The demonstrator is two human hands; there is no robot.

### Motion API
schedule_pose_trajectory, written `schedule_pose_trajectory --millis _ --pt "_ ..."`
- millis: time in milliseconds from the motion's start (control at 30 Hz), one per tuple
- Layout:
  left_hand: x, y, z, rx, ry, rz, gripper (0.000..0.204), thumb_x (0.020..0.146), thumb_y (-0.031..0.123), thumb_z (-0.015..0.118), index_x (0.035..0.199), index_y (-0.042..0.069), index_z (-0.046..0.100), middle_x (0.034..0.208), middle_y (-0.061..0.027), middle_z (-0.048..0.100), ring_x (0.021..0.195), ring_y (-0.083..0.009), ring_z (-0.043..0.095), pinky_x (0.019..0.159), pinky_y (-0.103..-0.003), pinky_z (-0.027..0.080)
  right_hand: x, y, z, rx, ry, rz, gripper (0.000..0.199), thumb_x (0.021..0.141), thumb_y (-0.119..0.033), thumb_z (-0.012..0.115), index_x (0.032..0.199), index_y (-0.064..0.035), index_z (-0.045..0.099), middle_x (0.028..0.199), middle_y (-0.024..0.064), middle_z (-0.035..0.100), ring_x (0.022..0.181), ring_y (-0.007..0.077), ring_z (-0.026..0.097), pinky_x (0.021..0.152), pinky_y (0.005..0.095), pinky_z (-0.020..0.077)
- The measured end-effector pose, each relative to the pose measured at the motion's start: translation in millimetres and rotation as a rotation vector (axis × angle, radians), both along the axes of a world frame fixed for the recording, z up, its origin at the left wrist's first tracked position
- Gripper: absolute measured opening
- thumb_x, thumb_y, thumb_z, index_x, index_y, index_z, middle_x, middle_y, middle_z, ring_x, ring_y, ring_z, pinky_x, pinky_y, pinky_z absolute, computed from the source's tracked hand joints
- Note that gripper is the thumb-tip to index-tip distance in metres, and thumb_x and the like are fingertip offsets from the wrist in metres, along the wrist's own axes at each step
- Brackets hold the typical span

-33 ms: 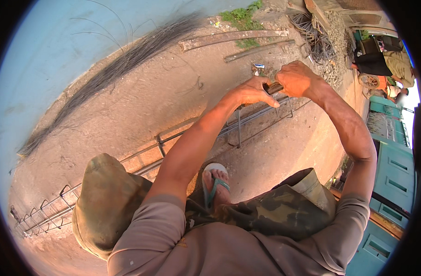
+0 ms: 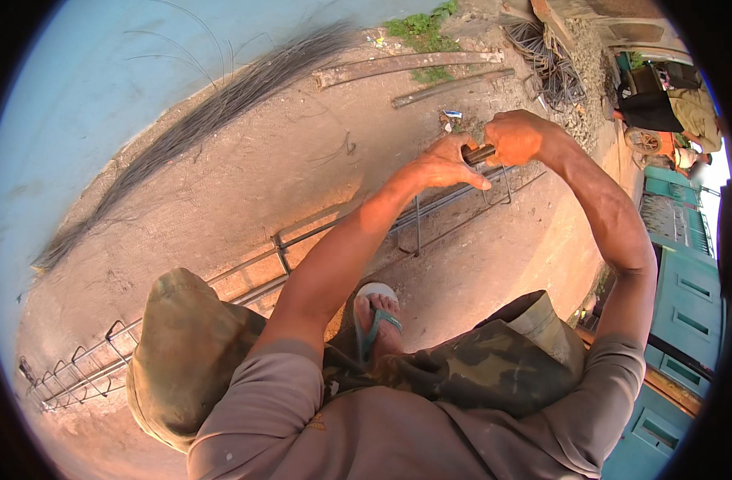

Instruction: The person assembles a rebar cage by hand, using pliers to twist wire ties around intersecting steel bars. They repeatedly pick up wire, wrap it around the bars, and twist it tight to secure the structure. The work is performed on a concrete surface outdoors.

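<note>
A long rebar cage (image 2: 418, 220) of dark rods and square stirrups lies across the ground, running from lower left to upper right beneath my arms. Over its far right end, my left hand (image 2: 448, 162) is curled, thumb stretched to the right and fingers bent; what they grip is hidden. Close beside it my right hand (image 2: 519, 138) makes a fist around a short dark metal piece (image 2: 479, 154). That piece spans the gap between both hands, its left end by my left thumb and forefinger. Its exact kind cannot be made out.
Thin dark wires (image 2: 198, 132) lie in a long bundle along the blue wall (image 2: 78, 104). Two long boards (image 2: 410, 67) and a coiled wire heap (image 2: 546, 68) are farther off. My sandalled foot (image 2: 378, 320) stands near the cage. People (image 2: 690, 116) are at far right, near teal panels (image 2: 686, 296).
Both hands have shifted very slightly right and down. The dark metal piece between them looks slightly turned.
</note>
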State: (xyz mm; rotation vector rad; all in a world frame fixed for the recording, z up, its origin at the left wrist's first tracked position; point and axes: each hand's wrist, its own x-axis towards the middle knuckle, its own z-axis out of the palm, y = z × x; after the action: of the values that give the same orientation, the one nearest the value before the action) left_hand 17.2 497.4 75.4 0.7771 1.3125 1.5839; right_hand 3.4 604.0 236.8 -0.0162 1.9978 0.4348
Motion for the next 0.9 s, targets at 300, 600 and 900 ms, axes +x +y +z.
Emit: schedule_pose_trajectory --millis 300,600,900 --pt "-20.7 7.8 -13.9 0.077 -0.092 -0.339 0.042 0.062 0.018 0.083 0.096 0.001 0.066 0.080 -0.0047 0.064 0.071 -0.0214 0.060 0.069 -0.035 0.050 24.6 -20.8 7.3 -0.144 0.446 0.400 0.049 0.079 -0.031 0.067 0.119 -0.0030 0.062 0.097 0.0191 0.069 0.094 0.0337 0.066 0.092 0.0467 0.0467" --pt "-20.4 -26.2 -21.1 0.084 -0.091 0.266 0.052 0.072 0.019 0.078 0.117 0.002 0.060 0.101 -0.0112 0.066 0.093 -0.0202 0.061 0.078 -0.036 0.049 12.7 3.9 32.1 -0.185 0.056 -0.445 0.041 0.091 -0.042 0.063 0.099 -0.0021 0.069 0.072 0.0077 0.066 0.056 0.0180 0.065 0.063 0.0359 0.0521" --pt "6.1 -58.6 -33.7 0.191 -0.943 0.984 0.025 0.087 0.013 0.069 0.104 -0.001 0.057 0.085 -0.0079 0.063 0.078 -0.0195 0.065 0.066 -0.032 0.053 27.4 24.8 21.8 -0.535 0.380 -0.659 0.029 0.096 -0.032 0.061 0.092 -0.0039 0.066 0.061 0.0014 0.060 0.053 0.0085 0.055 0.054 0.0279 0.0442"
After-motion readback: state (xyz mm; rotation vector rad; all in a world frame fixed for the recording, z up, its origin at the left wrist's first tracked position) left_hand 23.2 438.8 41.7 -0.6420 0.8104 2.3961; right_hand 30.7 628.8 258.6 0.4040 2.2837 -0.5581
